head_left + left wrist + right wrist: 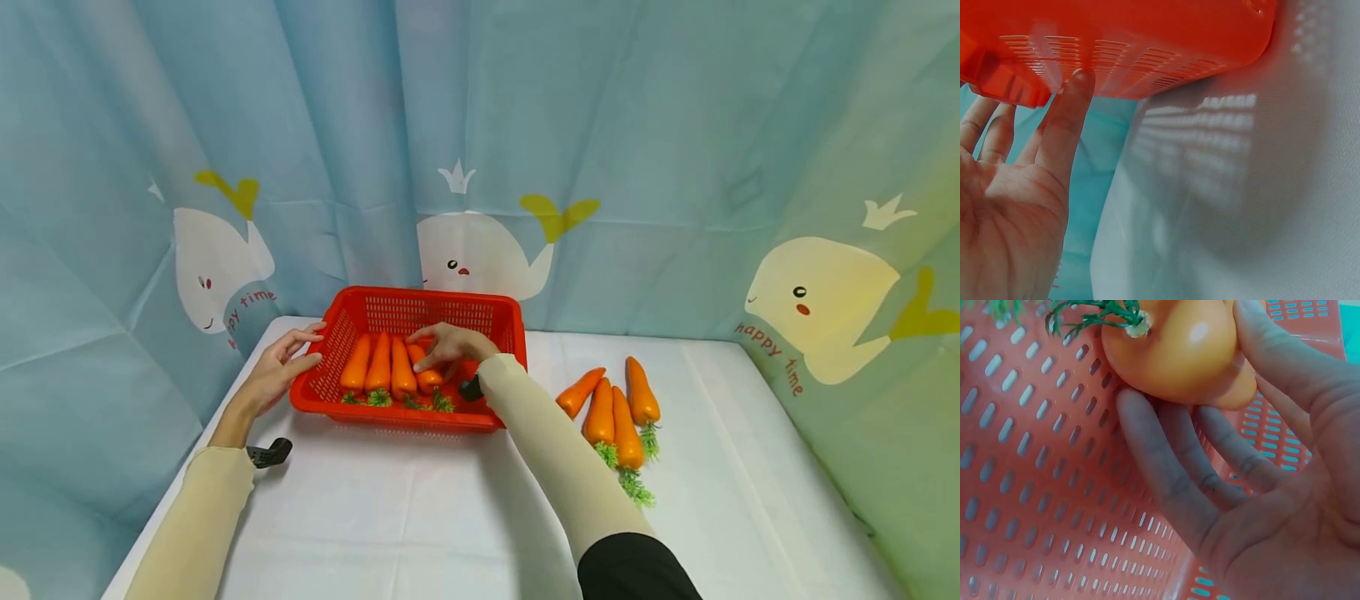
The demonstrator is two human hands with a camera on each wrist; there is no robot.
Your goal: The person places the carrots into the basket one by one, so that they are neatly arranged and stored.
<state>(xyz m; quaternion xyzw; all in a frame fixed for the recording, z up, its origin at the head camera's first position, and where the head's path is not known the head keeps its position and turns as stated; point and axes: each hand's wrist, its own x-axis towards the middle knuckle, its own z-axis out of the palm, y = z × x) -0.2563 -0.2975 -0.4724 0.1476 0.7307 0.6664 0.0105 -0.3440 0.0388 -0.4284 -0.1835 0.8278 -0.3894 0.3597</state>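
A red perforated plastic basket (405,414) stands on the white-covered table. Inside it several orange carrots (380,364) with green leafy tops lie side by side, tops towards me. My right hand (453,343) reaches into the basket and holds the rightmost carrot (1175,353). In the right wrist view its thumb is on one side of the carrot and the other fingers are under it, close over the basket floor. At the basket's left side, my left hand (272,377) touches the rim with fingers fairly straight, its palm (1010,212) showing in the left wrist view.
To the right of the basket, several more carrots (600,412) lie loose on the white tabletop (360,517). A blue-green curtain (675,167) with whale prints hangs behind and beside the table. Each wrist wears a black camera mount (272,452).
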